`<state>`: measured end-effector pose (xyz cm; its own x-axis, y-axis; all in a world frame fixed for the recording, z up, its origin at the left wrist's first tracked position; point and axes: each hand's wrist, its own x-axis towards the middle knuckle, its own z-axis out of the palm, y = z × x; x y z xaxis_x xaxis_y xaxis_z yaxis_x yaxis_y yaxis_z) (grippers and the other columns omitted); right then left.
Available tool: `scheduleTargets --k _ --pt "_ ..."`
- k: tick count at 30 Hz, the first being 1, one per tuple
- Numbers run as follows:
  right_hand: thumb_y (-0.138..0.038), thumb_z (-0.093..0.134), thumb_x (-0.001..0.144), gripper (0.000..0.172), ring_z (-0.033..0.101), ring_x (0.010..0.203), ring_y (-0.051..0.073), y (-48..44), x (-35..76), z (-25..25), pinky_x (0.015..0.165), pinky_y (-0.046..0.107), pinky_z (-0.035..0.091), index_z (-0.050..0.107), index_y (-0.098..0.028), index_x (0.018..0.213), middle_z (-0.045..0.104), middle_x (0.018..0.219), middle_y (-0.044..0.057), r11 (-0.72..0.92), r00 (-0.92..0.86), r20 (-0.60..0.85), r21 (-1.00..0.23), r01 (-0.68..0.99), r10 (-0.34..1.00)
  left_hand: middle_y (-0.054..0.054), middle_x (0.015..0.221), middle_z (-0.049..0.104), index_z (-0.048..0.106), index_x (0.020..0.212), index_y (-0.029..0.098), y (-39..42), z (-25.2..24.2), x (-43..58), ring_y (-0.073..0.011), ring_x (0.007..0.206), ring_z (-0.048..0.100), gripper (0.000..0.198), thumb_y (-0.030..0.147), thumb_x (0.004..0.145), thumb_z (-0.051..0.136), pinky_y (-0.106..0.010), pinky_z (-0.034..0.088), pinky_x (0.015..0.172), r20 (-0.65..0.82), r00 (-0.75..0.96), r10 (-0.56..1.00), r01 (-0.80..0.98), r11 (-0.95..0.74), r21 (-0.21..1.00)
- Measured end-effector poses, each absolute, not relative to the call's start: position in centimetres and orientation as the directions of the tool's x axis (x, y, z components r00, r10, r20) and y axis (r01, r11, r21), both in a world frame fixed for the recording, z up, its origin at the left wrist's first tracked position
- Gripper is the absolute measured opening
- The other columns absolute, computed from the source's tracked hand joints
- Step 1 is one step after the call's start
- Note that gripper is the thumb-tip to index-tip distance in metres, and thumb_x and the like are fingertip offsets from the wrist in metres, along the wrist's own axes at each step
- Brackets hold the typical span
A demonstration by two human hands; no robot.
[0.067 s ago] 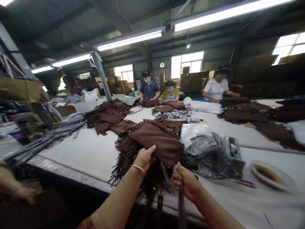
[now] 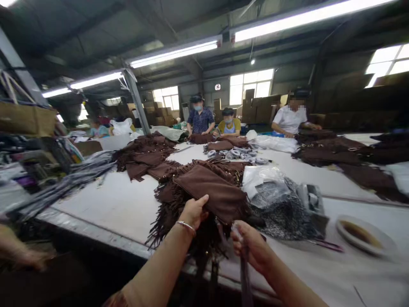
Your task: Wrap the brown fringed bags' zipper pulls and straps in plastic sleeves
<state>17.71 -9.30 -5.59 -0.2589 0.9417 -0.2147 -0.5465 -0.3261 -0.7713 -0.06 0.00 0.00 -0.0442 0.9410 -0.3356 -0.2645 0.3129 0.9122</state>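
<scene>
My left hand, with a silver bangle on the wrist, grips the near edge of a brown suede fringed bag that lies on top of a heap of the same bags. My right hand is closed round a thin dark strap that hangs down from it, just right of the bag's lower corner. Fringe spills over the white table toward me.
More brown fringed bags lie piled further back. Clear plastic bags and a speckled fabric sit right of the heap, a shallow dish further right. Three people work at the far side. Another person's arm shows at left.
My right hand has shifted very slightly along the strap. Nothing else has visibly moved.
</scene>
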Motion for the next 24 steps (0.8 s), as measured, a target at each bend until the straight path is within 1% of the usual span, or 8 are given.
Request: scheduleTargets --k 4,6,8,11,16,18,21,24 --pt "-0.036 0.081 0.060 0.051 0.041 0.042 0.005 -9.8 17.6 -5.9 0.040 0.019 0.036 0.048 -0.022 0.095 0.047 0.060 -0.010 -0.133 -0.084 -0.110 -0.920 -0.369 0.990 -0.005 0.084 0.068 0.060 0.094 0.017 0.0 -0.1 0.0 -0.0110 0.055 0.058 0.032 0.031 0.070 0.076 -0.022 0.045 0.048 -0.335 -0.043 0.941 -0.276 0.311 0.909" --pt "-0.038 0.079 0.062 0.046 0.040 0.040 0.005 -9.7 17.2 -6.1 0.038 0.019 0.035 0.049 -0.020 0.093 0.046 0.058 -0.010 -0.082 -0.008 -0.083 -0.953 -0.292 0.997 -0.004 0.083 0.068 0.060 0.094 0.017 0.0 -0.1 0.0 -0.0108 0.055 0.059 0.031 0.031 0.071 0.076 -0.022 0.045 0.048 -0.334 -0.043 0.941 -0.279 0.310 0.909" --pt "-0.045 0.072 0.069 0.038 0.039 0.038 0.005 -9.6 16.9 -6.3 0.037 0.019 0.034 0.049 -0.020 0.085 0.044 0.056 -0.010 -0.057 0.030 -0.068 -0.961 -0.270 0.997 -0.004 0.081 0.068 0.059 0.093 0.018 0.1 -0.1 0.0 -0.0108 0.054 0.059 0.030 0.030 0.072 0.075 -0.022 0.044 0.047 -0.338 -0.045 0.940 -0.276 0.314 0.909" --pt "-0.058 0.058 0.078 0.040 0.040 0.035 0.005 -9.3 16.7 -6.4 0.034 0.018 0.031 0.046 -0.020 0.075 0.045 0.054 -0.009 -0.069 0.044 -0.084 -0.957 -0.281 0.995 -0.004 0.078 0.067 0.058 0.093 0.017 0.0 0.1 0.0 -0.0118 0.055 0.060 0.029 0.030 0.073 0.074 -0.021 0.044 0.046 -0.347 -0.047 0.937 -0.270 0.323 0.907" --pt "-0.066 0.053 0.077 0.047 0.034 0.029 0.005 -8.9 16.6 -6.8 0.032 0.018 0.025 0.046 -0.020 0.073 0.038 0.045 -0.011 -0.152 0.048 -0.172 -0.948 -0.279 0.984 -0.006 0.079 0.067 0.058 0.093 0.017 -0.1 0.2 0.0 -0.0128 0.055 0.060 0.028 0.033 0.075 0.072 -0.023 0.045 0.047 -0.354 -0.047 0.934 -0.259 0.331 0.907" --pt "-0.068 0.052 0.076 0.048 0.036 0.029 0.006 -8.8 16.5 -6.9 0.033 0.019 0.027 0.045 -0.020 0.071 0.037 0.043 -0.011 -0.193 0.012 -0.205 -0.939 -0.284 0.979 -0.006 0.081 0.067 0.058 0.093 0.016 -0.2 0.4 0.2 -0.0131 0.056 0.060 0.028 0.036 0.077 0.069 -0.025 0.047 0.048 -0.353 -0.058 0.934 -0.250 0.329 0.911" --pt "-0.072 0.049 0.075 0.052 0.052 0.039 0.012 -8.8 16.7 -7.3 0.040 0.023 0.038 0.049 -0.019 0.072 0.051 0.049 -0.005 -0.242 -0.064 -0.233 -0.929 -0.279 0.970 -0.009 0.085 0.068 0.058 0.094 0.015 -0.4 1.3 0.3 -0.0144 0.059 0.062 0.027 0.035 0.079 0.068 -0.027 0.050 0.050 -0.329 -0.073 0.942 -0.237 0.304 0.923" --pt "-0.072 0.045 0.078 0.059 0.064 0.062 0.018 -8.9 18.4 -8.4 0.054 0.027 0.047 0.060 -0.017 0.091 0.068 0.073 0.005 -0.137 0.002 -0.140 -0.974 -0.181 0.990 -0.012 0.094 0.069 0.060 0.098 0.014 -1.5 4.0 -0.3 -0.0178 0.067 0.065 0.028 0.033 0.079 0.068 -0.028 0.052 0.052 -0.240 -0.071 0.968 -0.219 0.219 0.951"
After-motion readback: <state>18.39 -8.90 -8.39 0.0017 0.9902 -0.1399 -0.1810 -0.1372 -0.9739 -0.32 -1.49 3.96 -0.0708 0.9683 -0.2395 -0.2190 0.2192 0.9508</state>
